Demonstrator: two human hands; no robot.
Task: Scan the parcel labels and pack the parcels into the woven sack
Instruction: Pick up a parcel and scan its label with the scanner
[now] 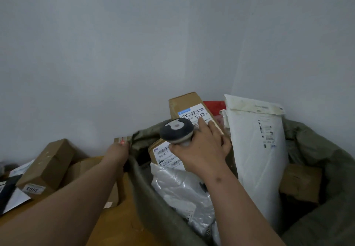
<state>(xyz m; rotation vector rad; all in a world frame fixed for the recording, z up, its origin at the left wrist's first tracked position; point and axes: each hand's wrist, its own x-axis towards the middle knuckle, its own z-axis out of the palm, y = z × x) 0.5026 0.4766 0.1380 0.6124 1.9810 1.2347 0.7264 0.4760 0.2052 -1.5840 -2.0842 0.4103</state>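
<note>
My right hand [203,147] grips a dark grey barcode scanner [176,130] above the open grey-green woven sack [149,192]. The scanner's red light falls on a small cardboard parcel [122,140] that my left hand [118,152] holds at the sack's left rim; most of that parcel is hidden behind the hand and the sack cloth. Inside the sack stand two labelled cardboard boxes [189,109] [163,153], a tall white mailer [257,159], a clear-white plastic bag parcel [182,192] and a red parcel [214,106].
Left of the sack, on a wooden table [115,222], lie a brown box [45,168] with a "5003" sticker, another flat box and some dark and white mailers [11,195]. Another cardboard box [301,182] sits deep in the sack at right. A grey wall rises behind.
</note>
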